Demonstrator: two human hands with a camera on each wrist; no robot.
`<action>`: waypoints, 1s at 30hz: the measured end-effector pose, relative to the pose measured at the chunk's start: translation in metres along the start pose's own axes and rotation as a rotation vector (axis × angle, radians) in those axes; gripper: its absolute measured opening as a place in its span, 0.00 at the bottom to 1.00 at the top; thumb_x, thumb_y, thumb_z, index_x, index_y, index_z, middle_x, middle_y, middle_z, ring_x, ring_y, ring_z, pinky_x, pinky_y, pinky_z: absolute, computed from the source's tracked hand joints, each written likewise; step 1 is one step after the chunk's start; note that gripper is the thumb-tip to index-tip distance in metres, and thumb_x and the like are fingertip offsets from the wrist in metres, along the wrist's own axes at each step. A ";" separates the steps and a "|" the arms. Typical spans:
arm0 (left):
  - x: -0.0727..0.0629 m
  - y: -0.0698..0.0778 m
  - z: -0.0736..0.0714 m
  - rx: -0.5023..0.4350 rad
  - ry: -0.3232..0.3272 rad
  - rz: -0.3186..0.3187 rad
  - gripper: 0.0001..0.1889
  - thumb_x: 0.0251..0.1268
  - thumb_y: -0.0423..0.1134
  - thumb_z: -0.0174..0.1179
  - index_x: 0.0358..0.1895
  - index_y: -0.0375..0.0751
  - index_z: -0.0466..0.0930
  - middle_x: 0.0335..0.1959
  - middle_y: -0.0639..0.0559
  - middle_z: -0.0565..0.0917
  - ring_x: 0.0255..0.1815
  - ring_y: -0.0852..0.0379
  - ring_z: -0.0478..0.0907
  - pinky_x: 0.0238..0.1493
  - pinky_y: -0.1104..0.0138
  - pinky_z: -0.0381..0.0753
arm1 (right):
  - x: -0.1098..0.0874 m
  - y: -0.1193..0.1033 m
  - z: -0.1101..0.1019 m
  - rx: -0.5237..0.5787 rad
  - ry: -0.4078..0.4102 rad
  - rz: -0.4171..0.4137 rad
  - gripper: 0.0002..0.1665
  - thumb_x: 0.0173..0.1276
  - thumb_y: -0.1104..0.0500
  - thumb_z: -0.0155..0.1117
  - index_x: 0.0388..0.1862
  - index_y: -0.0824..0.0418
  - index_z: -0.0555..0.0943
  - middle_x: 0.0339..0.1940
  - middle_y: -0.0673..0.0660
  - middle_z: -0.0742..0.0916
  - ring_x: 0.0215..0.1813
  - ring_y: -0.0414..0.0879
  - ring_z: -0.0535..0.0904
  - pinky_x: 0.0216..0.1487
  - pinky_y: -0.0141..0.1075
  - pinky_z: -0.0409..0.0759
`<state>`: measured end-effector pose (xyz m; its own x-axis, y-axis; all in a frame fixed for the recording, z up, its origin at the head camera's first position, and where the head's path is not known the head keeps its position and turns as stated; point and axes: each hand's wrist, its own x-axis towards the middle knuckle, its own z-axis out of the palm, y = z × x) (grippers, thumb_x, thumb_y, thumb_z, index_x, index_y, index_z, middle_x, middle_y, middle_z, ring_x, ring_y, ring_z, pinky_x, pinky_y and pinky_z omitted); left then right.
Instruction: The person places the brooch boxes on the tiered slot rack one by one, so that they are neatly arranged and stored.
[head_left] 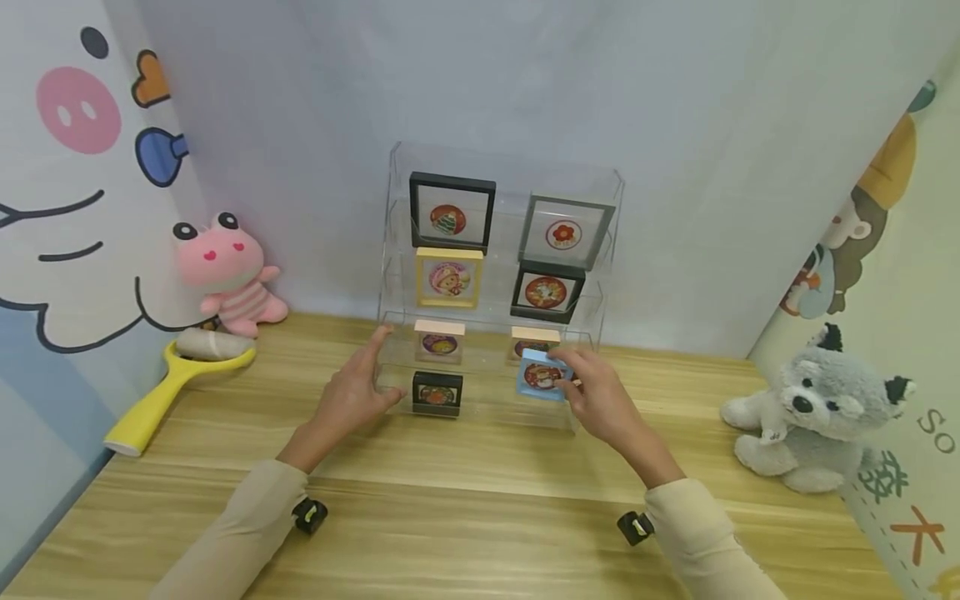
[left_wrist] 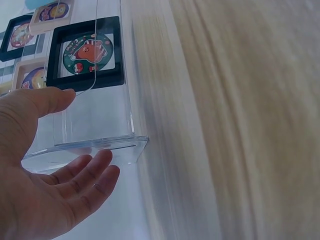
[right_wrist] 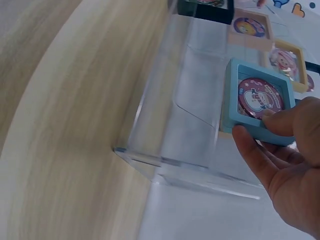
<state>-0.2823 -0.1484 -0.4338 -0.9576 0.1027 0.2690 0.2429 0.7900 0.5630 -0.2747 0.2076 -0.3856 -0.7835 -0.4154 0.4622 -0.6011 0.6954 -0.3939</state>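
A clear acrylic tiered stand point(head_left: 480, 379) stands against the back curtain, with small square frames on its steps, each showing a round badge. My right hand point(head_left: 603, 396) pinches a light-blue frame point(right_wrist: 260, 102) by its edge, thumb in front, over the right side of the lower steps. Its badge is red with a white figure. My left hand point(head_left: 352, 396) is at the stand's left end, thumb across the clear front lip and fingers relaxed beside the side panel. Near that thumb, a black frame point(left_wrist: 86, 52) with a green and orange badge sits on the bottom step.
Higher up are two pale peach frames point(head_left: 440, 342), a yellow frame point(head_left: 448, 277), black frames point(head_left: 547, 292) and a grey frame point(head_left: 567, 232). A pink frog plush point(head_left: 232, 271) and a yellow-handled lint roller point(head_left: 176, 383) lie left. A grey dog plush point(head_left: 817, 412) sits right.
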 end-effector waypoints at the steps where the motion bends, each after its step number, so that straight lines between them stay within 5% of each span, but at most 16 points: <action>1: 0.000 0.000 0.000 0.001 -0.001 -0.002 0.54 0.50 0.41 0.76 0.78 0.53 0.49 0.55 0.31 0.78 0.30 0.45 0.77 0.23 0.60 0.75 | 0.001 0.000 0.003 -0.014 -0.007 -0.002 0.24 0.64 0.73 0.66 0.59 0.61 0.78 0.49 0.64 0.84 0.46 0.57 0.82 0.41 0.44 0.85; 14: 0.000 0.000 -0.001 0.009 -0.007 0.001 0.54 0.50 0.42 0.75 0.78 0.52 0.49 0.61 0.29 0.76 0.36 0.40 0.79 0.27 0.54 0.80 | -0.001 0.007 0.032 -0.175 -0.006 -0.128 0.23 0.57 0.71 0.73 0.52 0.59 0.81 0.40 0.61 0.85 0.41 0.58 0.83 0.40 0.48 0.83; 30: -0.001 -0.002 0.000 0.016 0.007 0.002 0.53 0.50 0.41 0.75 0.77 0.54 0.49 0.56 0.30 0.78 0.34 0.41 0.79 0.28 0.52 0.81 | -0.009 0.008 0.038 -0.127 -0.009 -0.057 0.16 0.60 0.70 0.71 0.47 0.61 0.84 0.40 0.59 0.86 0.37 0.52 0.83 0.34 0.41 0.82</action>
<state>-0.2818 -0.1497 -0.4349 -0.9561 0.0995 0.2756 0.2418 0.7993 0.5501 -0.2791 0.1947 -0.4232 -0.7505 -0.4613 0.4733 -0.6201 0.7391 -0.2631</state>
